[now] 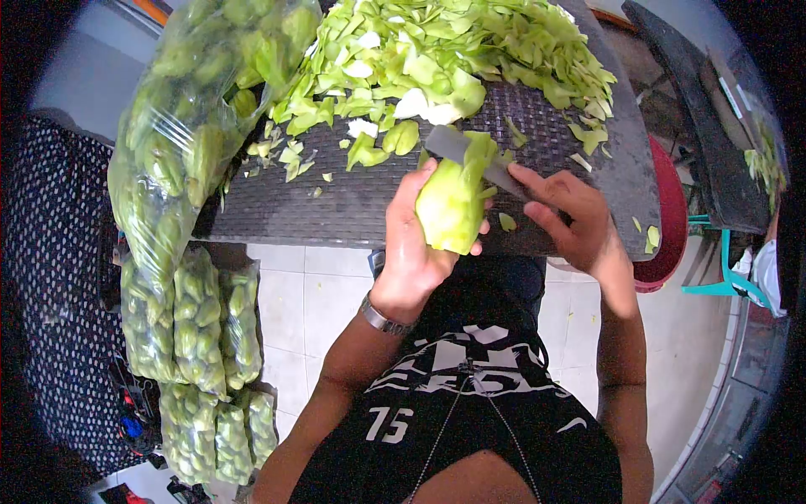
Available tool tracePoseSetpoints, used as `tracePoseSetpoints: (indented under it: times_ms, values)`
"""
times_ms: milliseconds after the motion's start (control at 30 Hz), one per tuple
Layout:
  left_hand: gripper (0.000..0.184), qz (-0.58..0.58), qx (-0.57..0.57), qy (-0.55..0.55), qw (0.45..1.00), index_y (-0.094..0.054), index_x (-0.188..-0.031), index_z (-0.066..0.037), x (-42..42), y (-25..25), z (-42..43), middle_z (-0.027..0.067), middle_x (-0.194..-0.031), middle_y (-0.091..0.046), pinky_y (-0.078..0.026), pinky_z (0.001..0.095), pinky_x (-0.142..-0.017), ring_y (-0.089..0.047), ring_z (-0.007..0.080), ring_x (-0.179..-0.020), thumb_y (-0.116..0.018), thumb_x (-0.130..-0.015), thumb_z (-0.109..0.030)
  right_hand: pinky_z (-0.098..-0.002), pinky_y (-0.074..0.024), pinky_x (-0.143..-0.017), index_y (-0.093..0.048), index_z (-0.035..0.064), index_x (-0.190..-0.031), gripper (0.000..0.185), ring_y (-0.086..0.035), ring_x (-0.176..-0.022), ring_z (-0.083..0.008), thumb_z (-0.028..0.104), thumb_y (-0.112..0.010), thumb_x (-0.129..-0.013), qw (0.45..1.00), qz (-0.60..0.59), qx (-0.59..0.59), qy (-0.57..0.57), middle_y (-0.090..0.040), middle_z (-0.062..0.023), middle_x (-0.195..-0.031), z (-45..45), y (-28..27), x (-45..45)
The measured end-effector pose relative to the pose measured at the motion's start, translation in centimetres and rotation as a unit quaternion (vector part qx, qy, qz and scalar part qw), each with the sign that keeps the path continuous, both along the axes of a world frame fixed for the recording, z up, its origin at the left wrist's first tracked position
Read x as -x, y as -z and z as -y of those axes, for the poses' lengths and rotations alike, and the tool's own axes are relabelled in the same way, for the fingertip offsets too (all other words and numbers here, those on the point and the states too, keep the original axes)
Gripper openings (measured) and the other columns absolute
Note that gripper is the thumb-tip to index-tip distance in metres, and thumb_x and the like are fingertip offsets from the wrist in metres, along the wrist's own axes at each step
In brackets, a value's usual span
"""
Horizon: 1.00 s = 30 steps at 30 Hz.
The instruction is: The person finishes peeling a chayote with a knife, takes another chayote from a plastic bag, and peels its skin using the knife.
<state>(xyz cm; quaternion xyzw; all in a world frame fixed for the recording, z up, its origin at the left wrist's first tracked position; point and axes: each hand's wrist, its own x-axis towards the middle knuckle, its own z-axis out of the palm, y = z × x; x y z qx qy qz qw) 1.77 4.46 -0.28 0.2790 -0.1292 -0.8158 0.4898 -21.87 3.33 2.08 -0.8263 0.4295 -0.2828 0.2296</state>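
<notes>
A pale green peeled chayote (447, 212) sits in my left hand (411, 244), whose fingers wrap round it from the left and behind. My right hand (578, 217) grips a knife (447, 144), with the handle mostly hidden in the fingers. The grey blade crosses the upper end of the chayote, and a strip of green peel (479, 153) stands up against it. Both hands are over the near edge of the dark woven table (336, 202). A large heap of green peel (453, 42) lies just beyond them.
A big clear bag of chayotes (180, 134) leans over the table's left side. Several smaller filled bags (197, 336) stand on the floor below. At the right are a red tub (663, 227) and a teal stool (724, 260). Peel scraps dot the table.
</notes>
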Motion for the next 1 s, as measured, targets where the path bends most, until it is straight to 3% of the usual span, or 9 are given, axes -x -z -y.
tracePoseSetpoints:
  times_ms: [133, 300, 433, 467, 500, 567, 667, 733, 1000]
  values:
    - [0.061, -0.016, 0.012, 0.009, 1.0, -0.061, -0.127, -0.005, -0.7, -0.1, -0.4, 0.0142, -0.097, -0.07, -0.054, 0.0367, -0.056, -0.068, 0.0252, -0.075, -0.044, -0.099, -0.057, -0.0411, -0.0533, -0.077, -0.06, 0.0184, -0.142, 0.042, -0.065, -0.08, -0.0319, 0.022, -0.063, -0.1, 0.996, -0.017, -0.018, 0.083, -0.063, -0.0167, -0.081, 1.5, 1.3, 2.1]
    - [0.06, 0.032, -0.002, -0.078, 0.996, -0.059, -0.131, -0.007, -0.9, -1.3, -0.3, 0.016, -0.1, -0.07, -0.055, 0.0373, -0.06, -0.067, 0.0253, -0.075, -0.043, -0.101, -0.057, -0.0231, -0.0356, -0.042, -0.055, 0.0191, -0.148, 0.042, -0.046, -0.048, -0.0036, 0.032, -0.051, -0.108, 0.914, 0.144, -0.348, 0.151, -0.054, 0.0035, -0.076, 1.4, -1.8, 2.2]
    - [0.058, 0.069, 0.023, -0.09, 0.993, -0.059, -0.133, -0.009, -1.0, 0.1, 1.3, 0.0163, -0.104, -0.071, -0.057, 0.0409, -0.071, -0.069, 0.0281, -0.086, -0.044, -0.102, -0.055, -0.0243, -0.0395, -0.047, -0.056, 0.0206, -0.147, 0.042, -0.046, -0.051, -0.0035, 0.032, -0.054, -0.107, 0.902, 0.161, -0.376, 0.137, -0.053, 0.0051, -0.079, -0.6, -2.2, 0.1]
    - [0.057, 0.08, 0.028, -0.084, 0.993, -0.059, -0.133, -0.009, -0.9, 0.2, 1.4, 0.0162, -0.105, -0.071, -0.057, 0.0416, -0.073, -0.07, 0.0287, -0.088, -0.044, -0.102, -0.055, -0.0273, -0.0459, -0.053, -0.057, 0.0218, -0.147, 0.044, -0.054, -0.056, -0.0109, 0.029, -0.061, -0.103, 0.913, 0.153, -0.359, 0.117, -0.057, -0.0004, -0.078, -1.2, -1.7, -0.5]
    - [0.056, 0.062, 0.01, -0.115, 0.991, -0.059, -0.133, -0.009, -0.6, 0.3, 1.5, 0.016, -0.105, -0.071, -0.058, 0.0417, -0.073, -0.07, 0.0295, -0.087, -0.046, -0.102, -0.054, -0.0304, -0.0491, -0.056, -0.057, 0.0222, -0.146, 0.047, -0.058, -0.06, -0.0171, 0.029, -0.065, -0.1, 0.978, 0.107, -0.163, 0.069, -0.059, -0.0051, -0.081, -1.6, 0.0, -1.2]
    - [0.055, 0.027, -0.029, -0.175, 0.984, -0.058, -0.133, -0.009, 0.4, 0.6, 1.6, 0.0156, -0.105, -0.072, -0.059, 0.0419, -0.073, -0.071, 0.0311, -0.086, -0.049, -0.101, -0.052, -0.0347, -0.0532, -0.062, -0.057, 0.0208, -0.146, 0.053, -0.063, -0.07, -0.025, 0.026, -0.07, -0.095, 0.999, 0.037, 0.028, 0.005, -0.061, -0.0117, -0.088, -3.2, 0.9, -2.8]
    - [0.054, -0.069, 0.011, -0.07, 0.995, -0.058, -0.133, -0.009, -0.3, 2.4, 1.8, 0.016, -0.103, -0.072, -0.06, 0.0426, -0.074, -0.072, 0.0323, -0.083, -0.054, -0.098, -0.05, -0.0394, -0.0559, -0.068, -0.056, 0.0201, -0.146, 0.057, -0.066, -0.079, -0.0304, 0.025, -0.073, -0.091, 1.0, -0.014, 0.001, -0.011, -0.061, -0.0159, -0.099, -5.2, -0.2, -4.1]
    - [0.053, -0.053, 0.03, -0.084, 0.995, -0.06, -0.129, -0.008, 0.1, 2.1, 1.8, 0.0161, -0.1, -0.072, -0.06, 0.0416, -0.073, -0.071, 0.031, -0.08, -0.058, -0.096, -0.049, -0.0439, -0.0579, -0.066, -0.055, 0.0258, -0.146, 0.057, -0.068, -0.078, -0.0348, 0.037, -0.071, -0.092, 0.999, -0.036, -0.001, -0.002, -0.059, -0.0165, -0.103, -5.4, 0.2, -4.2]
    - [0.054, -0.025, 0.013, -0.107, 0.994, -0.061, -0.127, -0.007, 0.7, 2.0, 1.7, 0.0152, -0.096, -0.072, -0.06, 0.0408, -0.073, -0.071, 0.03, -0.078, -0.058, -0.095, -0.051, -0.045, -0.0607, -0.066, -0.057, 0.0297, -0.144, 0.055, -0.07, -0.082, -0.0364, 0.038, -0.072, -0.091, 0.995, -0.072, 0.069, 0.019, -0.061, -0.0175, -0.108, -5.4, 0.8, -4.0]
